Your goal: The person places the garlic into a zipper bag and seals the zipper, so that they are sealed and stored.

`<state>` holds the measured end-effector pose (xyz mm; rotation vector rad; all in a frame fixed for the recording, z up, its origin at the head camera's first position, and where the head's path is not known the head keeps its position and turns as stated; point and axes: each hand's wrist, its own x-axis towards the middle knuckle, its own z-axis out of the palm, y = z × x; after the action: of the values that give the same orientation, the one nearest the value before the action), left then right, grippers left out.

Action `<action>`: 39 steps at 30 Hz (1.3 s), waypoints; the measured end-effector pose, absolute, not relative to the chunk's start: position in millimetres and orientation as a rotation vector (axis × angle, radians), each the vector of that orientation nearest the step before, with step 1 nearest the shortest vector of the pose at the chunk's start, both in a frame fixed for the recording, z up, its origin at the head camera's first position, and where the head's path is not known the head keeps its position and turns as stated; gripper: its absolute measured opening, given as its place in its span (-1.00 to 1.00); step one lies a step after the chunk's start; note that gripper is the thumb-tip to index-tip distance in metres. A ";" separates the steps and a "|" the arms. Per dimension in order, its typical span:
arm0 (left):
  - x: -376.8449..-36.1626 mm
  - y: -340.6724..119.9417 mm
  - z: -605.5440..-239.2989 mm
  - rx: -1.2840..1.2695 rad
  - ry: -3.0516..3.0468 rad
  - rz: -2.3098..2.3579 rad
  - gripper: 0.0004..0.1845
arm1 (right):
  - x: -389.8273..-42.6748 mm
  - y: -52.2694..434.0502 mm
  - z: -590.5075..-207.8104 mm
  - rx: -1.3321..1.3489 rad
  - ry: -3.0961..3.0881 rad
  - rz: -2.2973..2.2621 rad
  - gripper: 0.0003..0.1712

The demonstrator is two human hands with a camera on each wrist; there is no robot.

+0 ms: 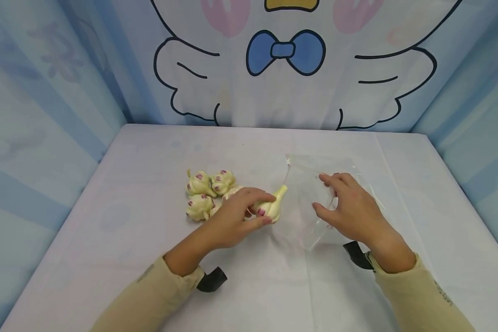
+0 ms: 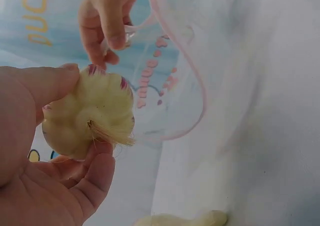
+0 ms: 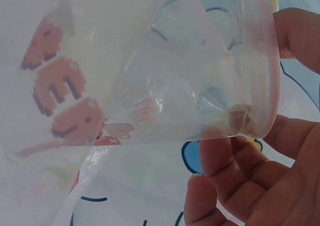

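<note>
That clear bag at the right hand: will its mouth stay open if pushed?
Probably not: the clear bag looks thin and creased, so likely floppy. Only the right hand pinching its rim seems to keep the mouth open. It looks light and may slide.

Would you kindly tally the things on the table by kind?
Garlic bulbs: 5, one in the left hand, four in a pile.
Clear bag: 1, its rim held by the right hand.
Total: 6.
</note>
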<state>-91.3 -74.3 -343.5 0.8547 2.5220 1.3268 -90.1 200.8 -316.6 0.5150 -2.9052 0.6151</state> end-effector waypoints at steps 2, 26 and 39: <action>-91.2 -68.5 -342.6 0.851 2.525 1.304 -0.56 | -89.8 200.4 -316.5 0.511 -2.911 0.611 -0.30; -95.9 -24.4 -352.0 0.807 2.702 0.995 -0.48 | -90.1 194.6 -316.8 0.584 -2.859 0.708 -0.30; -96.5 -14.5 -350.6 0.702 2.774 0.850 -0.50 | -90.5 191.6 -315.2 0.602 -2.851 0.746 -0.31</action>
<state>-96.5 -14.5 -350.6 0.7017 2.7742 0.8496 -90.5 191.6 -315.2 0.6018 -2.8514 0.7459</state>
